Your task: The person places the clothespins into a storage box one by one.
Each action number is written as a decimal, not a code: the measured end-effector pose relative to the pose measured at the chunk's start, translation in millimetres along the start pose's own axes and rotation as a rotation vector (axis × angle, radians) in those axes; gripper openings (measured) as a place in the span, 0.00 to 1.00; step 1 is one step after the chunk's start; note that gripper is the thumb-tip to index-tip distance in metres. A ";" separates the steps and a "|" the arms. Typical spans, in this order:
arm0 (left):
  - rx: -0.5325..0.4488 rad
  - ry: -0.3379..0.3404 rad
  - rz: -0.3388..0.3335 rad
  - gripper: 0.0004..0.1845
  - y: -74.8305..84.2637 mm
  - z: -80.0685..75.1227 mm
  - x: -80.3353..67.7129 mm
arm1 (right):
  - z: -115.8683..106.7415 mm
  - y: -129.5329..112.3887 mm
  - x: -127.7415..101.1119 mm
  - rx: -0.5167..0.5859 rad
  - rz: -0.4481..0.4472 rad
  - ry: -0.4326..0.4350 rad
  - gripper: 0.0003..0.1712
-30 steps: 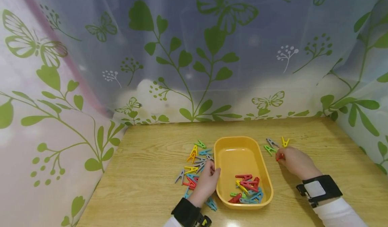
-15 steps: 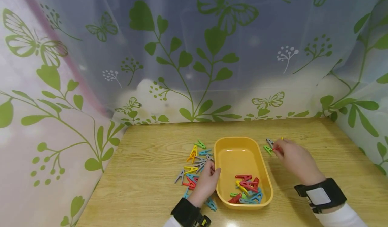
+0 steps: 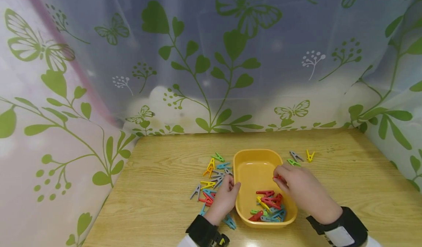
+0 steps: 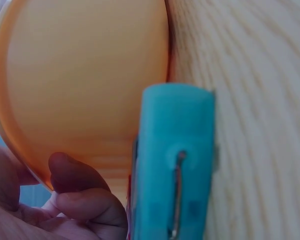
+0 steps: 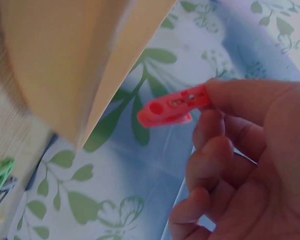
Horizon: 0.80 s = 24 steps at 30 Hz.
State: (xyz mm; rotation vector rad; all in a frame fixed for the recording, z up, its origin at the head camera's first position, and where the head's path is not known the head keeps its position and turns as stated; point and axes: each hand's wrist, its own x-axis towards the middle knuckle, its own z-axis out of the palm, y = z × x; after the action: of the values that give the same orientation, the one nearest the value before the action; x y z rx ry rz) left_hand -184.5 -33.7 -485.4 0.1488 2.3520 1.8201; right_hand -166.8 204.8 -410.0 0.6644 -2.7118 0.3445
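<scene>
A yellow plastic tray (image 3: 242,155) stands on the wooden table, with several coloured clothespins (image 3: 271,202) piled at its near end. My left hand (image 3: 225,198) grips the tray's left rim, thumb over the edge and fingers curled against the outer wall in the left wrist view. Between thumb and fingertip, my right hand (image 3: 304,188) pinches a red clothespin (image 5: 172,107), held above the tray's right side. A large blue clothespin (image 4: 177,160) lies close to the left hand in the left wrist view.
Left of the tray lie several loose clothespins (image 3: 207,184) in mixed colours. Beyond its right side are a grey clothespin (image 3: 295,155), a green clothespin (image 3: 293,162) and a yellow clothespin (image 3: 310,155). A leaf-patterned curtain (image 3: 211,74) borders the table's back.
My right hand has picked the red clothespin up from the table right of the tray and carried it left over the tray. The left hand has stayed on the rim.
</scene>
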 end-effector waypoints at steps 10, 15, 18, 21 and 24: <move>0.001 -0.001 -0.003 0.11 0.4 0.3 0.2 | 15.4 -14.1 -2.9 0.066 -0.110 -0.136 0.11; 0.009 -0.002 -0.017 0.11 1.4 -0.7 0.1 | 21.6 -17.2 -4.7 0.095 -0.106 -0.200 0.13; 0.012 -0.001 -0.020 0.11 1.6 -1.0 0.3 | 25.1 -17.8 -5.7 0.102 -0.099 -0.226 0.12; 0.006 0.000 -0.022 0.11 1.4 -0.9 0.8 | 28.2 -17.9 -6.6 0.095 -0.104 -0.234 0.12; 0.004 -0.003 -0.028 0.10 1.3 -1.3 1.2 | 29.9 -18.1 -7.0 0.094 -0.107 -0.248 0.12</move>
State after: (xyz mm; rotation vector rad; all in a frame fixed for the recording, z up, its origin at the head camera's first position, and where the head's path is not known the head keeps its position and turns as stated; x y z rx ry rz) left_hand -185.9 -34.4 -483.9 0.1186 2.3432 1.8014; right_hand -159.8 182.9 -437.3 0.9315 -2.8910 0.3878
